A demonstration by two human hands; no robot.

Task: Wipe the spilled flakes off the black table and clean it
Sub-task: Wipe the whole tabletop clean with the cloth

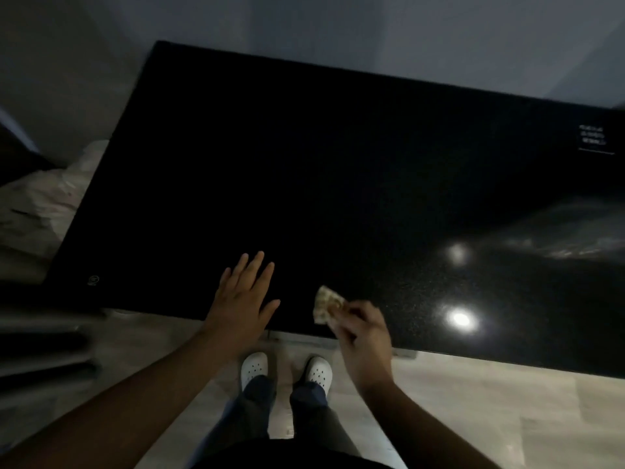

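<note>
A large black table [321, 170] with a glossy speckled top fills the middle of the head view. My left hand [241, 299] lies flat on its near edge, fingers straight and spread. Just to the right, my right hand [363, 330] pinches a small crumpled light-coloured cloth or tissue [326, 304] above the near edge of the table. In this dim light I can make out no flakes on the dark surface.
Two bright lamp reflections [460, 318] shine on the table's right part. A white printed label [592, 135] sits at its far right. White crumpled bags [44, 201] lie on the floor to the left. My feet in white clogs [287, 368] stand on light floor tiles.
</note>
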